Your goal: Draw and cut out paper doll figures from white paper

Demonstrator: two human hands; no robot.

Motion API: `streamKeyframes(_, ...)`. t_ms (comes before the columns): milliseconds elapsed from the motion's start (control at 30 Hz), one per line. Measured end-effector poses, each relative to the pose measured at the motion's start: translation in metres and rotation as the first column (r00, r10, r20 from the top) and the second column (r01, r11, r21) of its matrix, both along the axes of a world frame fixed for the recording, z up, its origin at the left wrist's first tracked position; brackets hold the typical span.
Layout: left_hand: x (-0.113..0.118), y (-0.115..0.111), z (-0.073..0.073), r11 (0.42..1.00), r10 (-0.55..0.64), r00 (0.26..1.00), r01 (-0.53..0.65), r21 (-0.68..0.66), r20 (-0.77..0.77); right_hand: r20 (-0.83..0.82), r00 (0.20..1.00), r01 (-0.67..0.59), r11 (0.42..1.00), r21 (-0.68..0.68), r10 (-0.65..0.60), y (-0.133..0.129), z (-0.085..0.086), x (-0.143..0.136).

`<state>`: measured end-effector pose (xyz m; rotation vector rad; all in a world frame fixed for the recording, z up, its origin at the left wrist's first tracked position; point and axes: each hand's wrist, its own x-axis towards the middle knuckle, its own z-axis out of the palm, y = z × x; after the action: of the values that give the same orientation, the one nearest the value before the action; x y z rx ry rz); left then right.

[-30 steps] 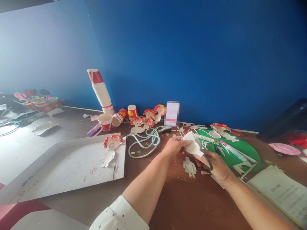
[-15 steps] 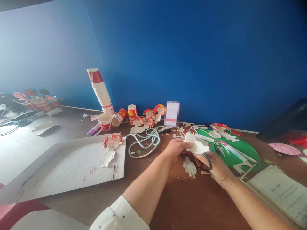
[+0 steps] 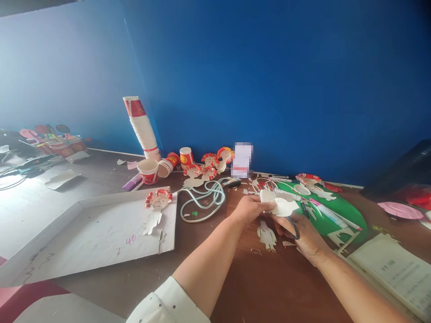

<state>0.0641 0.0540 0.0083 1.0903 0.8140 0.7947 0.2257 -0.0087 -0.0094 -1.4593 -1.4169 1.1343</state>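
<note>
- Our left hand (image 3: 249,209) pinches the white paper (image 3: 286,207) by its near side, thumb on top
- Our right hand (image 3: 308,234) is closed on the scissors (image 3: 295,229), with its fingers by the dark loop
- The paper is up over the table (image 3: 235,287), between our two hands, and it hides most of the blades
- Our left thumb is near where the blades seem to be, so a quick snip could nip us
- The paper looks thin, so if we turn it too hard it could bend or rip
- If we can't see the blades well, we could cut too far in and spoil the shape
- A cut-out doll (image 3: 267,237) lies just below our hands, and an arm or sleeve could brush it away or crease it
- The green sheet (image 3: 352,213) and the pens (image 3: 332,214) are close by our right hand, so a bump could make a pen roll
- The tall cups (image 3: 144,132) look tilted, and a knock could tip them over
</note>
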Motion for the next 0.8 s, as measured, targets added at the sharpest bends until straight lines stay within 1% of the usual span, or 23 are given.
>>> streamKeyframes(133, 0.0, 0.0, -0.001, 0.998, -0.007, 0.997, 0.011, 0.056, -0.08, -0.007, 1.0, -0.001, 1.0, -0.003, 0.001, 0.0, 0.001, 0.0)
streamKeyframes(267, 0.0, 0.002, -0.006, 0.992, -0.036, 0.989, 0.053, 0.112, -0.146, -0.009, 1.0, 0.021, 1.0, -0.009, -0.021, 0.0, 0.001, -0.001)
streamKeyframes(367, -0.001, 0.002, -0.006, 0.983, -0.042, 0.979, 0.076, 0.168, -0.198, 0.008, 0.999, 0.037, 0.999, -0.01, -0.037, 0.001, 0.001, -0.002)
streamKeyframes(433, -0.002, 0.002, -0.004, 0.973, -0.054, 0.976, 0.098, 0.208, -0.209, 0.011, 0.999, 0.047, 0.999, -0.001, -0.047, 0.001, 0.001, -0.002)
streamKeyframes(500, -0.003, 0.002, -0.002, 0.966, -0.067, 0.981, 0.109, 0.234, -0.181, 0.008, 0.999, 0.051, 0.998, 0.021, -0.051, 0.0, 0.004, -0.003)
streamKeyframes(600, -0.001, 0.001, -0.003, 0.969, -0.034, 0.995, 0.057, 0.239, -0.099, 0.043, 0.997, 0.063, 0.995, 0.078, -0.066, -0.002, 0.01, -0.006)
streamKeyframes(700, 0.003, 0.002, -0.007, 0.975, 0.067, 0.996, -0.053, 0.217, -0.057, 0.101, 0.991, 0.075, 0.989, 0.125, -0.088, -0.003, 0.015, -0.007)
streamKeyframes(800, 0.005, 0.004, -0.009, 0.975, 0.12, 0.993, -0.117, 0.19, -0.002, 0.111, 0.991, 0.063, 0.995, 0.084, -0.072, -0.004, 0.015, -0.007)
